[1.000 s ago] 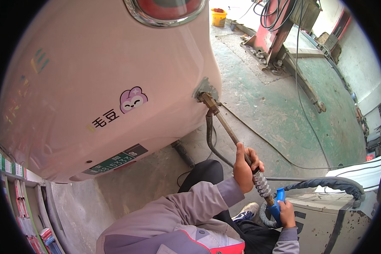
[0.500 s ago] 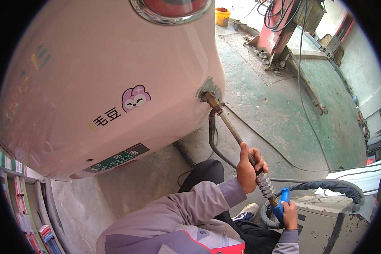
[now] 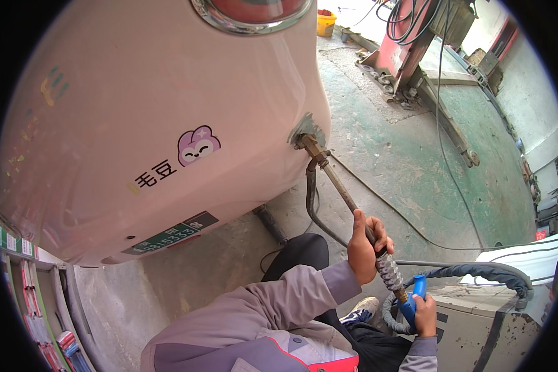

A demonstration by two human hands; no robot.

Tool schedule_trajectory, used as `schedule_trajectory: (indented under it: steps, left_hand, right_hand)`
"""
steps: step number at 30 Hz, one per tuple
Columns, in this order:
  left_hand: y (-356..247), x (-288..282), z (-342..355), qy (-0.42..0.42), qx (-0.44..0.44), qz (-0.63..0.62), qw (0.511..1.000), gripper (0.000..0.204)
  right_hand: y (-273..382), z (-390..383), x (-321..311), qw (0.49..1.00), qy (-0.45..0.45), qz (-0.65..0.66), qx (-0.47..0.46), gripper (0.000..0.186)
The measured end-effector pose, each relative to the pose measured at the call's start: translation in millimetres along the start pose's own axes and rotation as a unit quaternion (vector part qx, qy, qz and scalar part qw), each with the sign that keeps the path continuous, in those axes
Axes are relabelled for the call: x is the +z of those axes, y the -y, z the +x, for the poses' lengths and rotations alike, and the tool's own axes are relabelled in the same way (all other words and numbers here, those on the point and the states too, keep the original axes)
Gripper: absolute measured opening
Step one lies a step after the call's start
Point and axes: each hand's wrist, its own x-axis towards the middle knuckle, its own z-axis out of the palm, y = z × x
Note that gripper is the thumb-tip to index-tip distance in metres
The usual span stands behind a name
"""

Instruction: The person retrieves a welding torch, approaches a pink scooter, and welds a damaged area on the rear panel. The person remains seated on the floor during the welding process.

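Note:
A slide-hammer dent puller [image 3: 341,190] slants down from the pink car's rear panel [image 3: 248,99]. Its brass-coloured head [image 3: 312,147] touches a ground grey patch [image 3: 314,128] near the panel's right edge. My left hand [image 3: 361,248] is wrapped round the puller's shaft, thumb lying along it. Below that hand a clear ribbed sleeve [image 3: 389,271] surrounds the rod. At the lower end, my right hand [image 3: 425,317] grips the blue handle [image 3: 408,306]. A thick black cable [image 3: 312,201] hangs from the head and passes behind my left hand.
A worn beige machine [image 3: 471,325] with a wrapped hose [image 3: 490,271] stands at the lower right. Thin cables cross the green-grey floor [image 3: 409,167]. Farther back are a red lift post [image 3: 405,43], its arm [image 3: 449,121] and a yellow bucket [image 3: 326,25]. A shelf [image 3: 37,304] stands at the left.
The blue handle has shifted very slightly to the right, and the car's panel sits a touch farther left in view. Both hands keep their grip.

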Motion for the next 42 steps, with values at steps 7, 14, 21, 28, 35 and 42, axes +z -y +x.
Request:
schedule_trajectory:
  steps: [7,14,21,28,35,42]
  left_hand:
    - [-4,6,-1,-0.011,-0.015,-0.012,1.0,0.07]
    - [1,2,1,-0.001,0.0,-0.023,1.0,0.07]
    - [-32,11,11,0.011,-0.016,-0.027,0.999,0.065]
    - [2,14,4,-0.075,0.001,0.032,0.997,0.049]
    - [-27,6,17,-0.012,-0.047,-0.015,0.999,0.044]
    - [15,35,-26,-0.052,-0.019,0.114,0.992,0.039]
  right_hand:
    - [-4,-2,-8,0.994,-0.041,-0.071,-0.069,0.041]
    - [0,-4,-8,0.998,-0.039,-0.031,-0.049,0.042]
    - [9,-6,-11,0.999,-0.028,-0.032,-0.029,0.044]
    - [6,-6,-6,0.998,-0.056,-0.006,-0.024,0.043]
    - [10,-2,-12,0.999,-0.032,0.004,0.0,0.045]
    - [-31,-8,-21,0.997,-0.035,-0.05,0.047,0.05]
